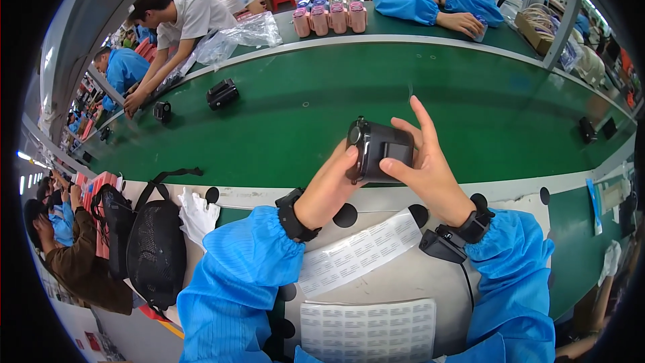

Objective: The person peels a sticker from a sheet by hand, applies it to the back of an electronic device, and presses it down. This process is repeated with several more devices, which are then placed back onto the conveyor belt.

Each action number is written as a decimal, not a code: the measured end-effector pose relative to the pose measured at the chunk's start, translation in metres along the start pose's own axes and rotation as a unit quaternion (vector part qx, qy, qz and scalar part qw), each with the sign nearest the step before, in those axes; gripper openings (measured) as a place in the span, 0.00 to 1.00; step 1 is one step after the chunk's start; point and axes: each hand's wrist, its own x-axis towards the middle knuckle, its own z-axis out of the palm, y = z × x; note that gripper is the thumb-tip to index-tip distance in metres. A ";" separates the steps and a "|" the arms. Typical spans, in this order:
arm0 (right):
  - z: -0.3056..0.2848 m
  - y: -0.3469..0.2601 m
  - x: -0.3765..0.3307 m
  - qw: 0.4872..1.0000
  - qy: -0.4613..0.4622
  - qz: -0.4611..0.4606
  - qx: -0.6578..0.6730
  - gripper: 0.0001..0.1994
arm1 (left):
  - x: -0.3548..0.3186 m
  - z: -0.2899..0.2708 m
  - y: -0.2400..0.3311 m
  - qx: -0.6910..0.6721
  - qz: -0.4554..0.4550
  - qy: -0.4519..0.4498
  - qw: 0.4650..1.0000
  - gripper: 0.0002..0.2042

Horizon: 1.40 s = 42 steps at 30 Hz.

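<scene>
A small black boxy device (379, 150) sits clamped between both grips above the tabletop (403, 282) edge: left hand (330, 188) pinches its lens end, right hand (423, 168) cups the far side, forefinger raised, likely for inspection. Below lie label sheets (359, 252); ahead, the green conveyor belt (403, 94) offers open room.

both hands, left hand (327, 191) and right hand (424, 169), hold a small black camera (378, 150) over the green belt (282, 121).
</scene>
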 end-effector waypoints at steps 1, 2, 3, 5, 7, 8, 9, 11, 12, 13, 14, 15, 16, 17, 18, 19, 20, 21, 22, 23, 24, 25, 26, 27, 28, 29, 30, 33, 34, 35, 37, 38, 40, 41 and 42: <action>0.000 0.000 0.000 1.000 -0.004 -0.018 -0.012 0.45 | -0.001 0.000 0.003 0.007 -0.010 0.000 1.000 0.24; 0.000 -0.001 -0.001 0.999 -0.009 -0.035 -0.024 0.45 | -0.002 0.002 0.005 0.013 -0.020 0.001 1.000 0.24; 0.000 -0.001 -0.002 0.998 -0.014 -0.051 -0.036 0.46 | -0.002 0.006 0.008 0.011 -0.020 -0.001 1.000 0.24; 0.001 -0.001 -0.002 0.996 -0.020 -0.064 -0.060 0.45 | -0.005 0.018 0.017 0.073 -0.040 0.044 0.996 0.24; 0.002 0.000 -0.003 0.990 -0.031 -0.091 -0.108 0.45 | -0.006 0.019 0.018 0.103 -0.051 0.066 0.991 0.24; 0.001 -0.001 -0.002 0.990 -0.032 -0.089 -0.108 0.45 | -0.006 0.018 0.018 0.072 -0.043 0.067 0.994 0.24; 0.000 -0.004 -0.001 0.996 -0.029 -0.069 -0.054 0.43 | -0.007 0.016 0.017 0.041 -0.035 0.068 0.996 0.24; -0.003 -0.009 0.001 0.998 -0.023 -0.028 0.054 0.39 | -0.006 0.013 0.016 0.007 -0.028 0.070 0.997 0.24; -0.003 -0.010 0.002 0.998 -0.024 -0.026 0.055 0.39 | -0.006 0.012 0.018 0.002 -0.024 0.068 0.997 0.24; -0.004 -0.011 0.003 0.997 0.026 -0.060 0.039 0.33 | -0.005 0.012 0.019 -0.003 -0.019 0.066 0.998 0.24; -0.004 -0.011 0.004 0.992 0.077 -0.094 0.023 0.28 | -0.005 0.011 0.020 -0.008 -0.015 0.063 0.998 0.24; -0.005 -0.011 0.004 0.984 0.127 -0.128 0.007 0.23 | -0.006 0.012 0.021 -0.009 -0.015 0.065 0.998 0.24; -0.006 -0.013 0.002 0.984 0.126 -0.126 0.008 0.23 | -0.006 0.014 0.023 0.001 -0.010 0.064 0.998 0.24; -0.009 -0.015 -0.001 0.990 0.095 -0.101 0.016 0.18 | -0.007 0.015 0.024 0.010 -0.004 0.063 0.998 0.23; -0.010 -0.018 -0.004 0.995 0.064 -0.076 0.024 0.12 | -0.007 0.015 0.024 0.020 0.002 0.062 0.998 0.23; -0.010 -0.022 -0.006 0.998 0.033 -0.051 0.032 0.07 | -0.007 0.014 0.024 0.018 0.002 0.064 0.998 0.23; -0.009 -0.026 -0.006 0.998 0.032 -0.050 0.032 0.07 | -0.008 0.012 0.023 0.019 0.003 0.066 0.998 0.23; -0.006 -0.031 -0.007 0.999 0.019 -0.032 0.031 0.05 | -0.008 0.011 0.023 0.019 0.004 0.069 0.997 0.23; -0.003 -0.035 -0.008 0.999 0.008 -0.014 0.030 0.03 | -0.008 0.011 0.023 0.020 0.005 0.070 0.997 0.23; -0.002 -0.037 -0.008 1.000 -0.004 0.004 0.028 0.02 | -0.009 0.011 0.023 0.019 0.004 0.071 0.997 0.23; -0.002 -0.036 -0.008 1.000 -0.004 0.005 0.028 0.02 | -0.009 0.012 0.023 0.023 0.005 0.073 0.997 0.23; -0.002 -0.035 -0.008 1.000 -0.003 0.005 0.012 0.01 | -0.008 0.013 0.023 0.027 0.005 0.075 0.997 0.24; -0.003 -0.034 -0.008 1.000 -0.003 0.004 -0.004 0.01 | -0.008 0.013 0.023 0.031 0.006 0.077 0.997 0.24; -0.003 -0.033 -0.008 1.000 -0.003 0.004 -0.020 0.01 | -0.008 0.013 0.023 0.031 0.006 0.077 0.997 0.24; -0.002 -0.032 -0.009 1.000 -0.003 0.004 -0.019 0.01 | -0.008 0.013 0.022 0.047 0.006 0.078 0.996 0.25; -0.001 -0.031 -0.009 1.000 0.002 -0.002 -0.023 0.01 | -0.008 0.013 0.022 0.064 0.006 0.079 0.995 0.26; 0.000 -0.030 -0.009 1.000 0.006 -0.009 -0.026 0.01 | -0.008 0.013 0.022 0.080 0.006 0.080 0.994 0.26; 0.001 -0.029 -0.010 0.999 0.015 -0.022 -0.040 0.02 | -0.008 0.016 0.022 0.091 0.017 0.090 0.992 0.27; 0.001 -0.029 -0.010 0.998 0.019 -0.030 -0.051 0.02 | -0.008 0.017 0.022 0.096 0.022 0.094 0.991 0.28; 0.001 -0.028 -0.010 0.997 0.024 -0.037 -0.062 0.02 | -0.008 0.018 0.023 0.096 0.022 0.094 0.991 0.28; 0.002 -0.028 -0.011 0.996 0.025 -0.043 -0.074 0.02 | -0.007 0.020 0.024 0.106 0.028 0.101 0.989 0.28; 0.002 -0.028 -0.011 0.995 0.026 -0.050 -0.085 0.02 | -0.007 0.020 0.024 0.111 0.031 0.104 0.988 0.28; 0.002 -0.027 -0.011 0.993 0.026 -0.055 -0.097 0.02 | -0.007 0.019 0.024 0.113 0.030 0.106 0.987 0.27; 0.003 -0.027 -0.011 0.993 0.027 -0.060 -0.100 0.02 | -0.007 0.019 0.024 0.114 0.029 0.107 0.987 0.27; 0.003 -0.026 -0.011 0.992 0.028 -0.064 -0.103 0.02 | -0.007 0.018 0.024 0.116 0.028 0.108 0.987 0.27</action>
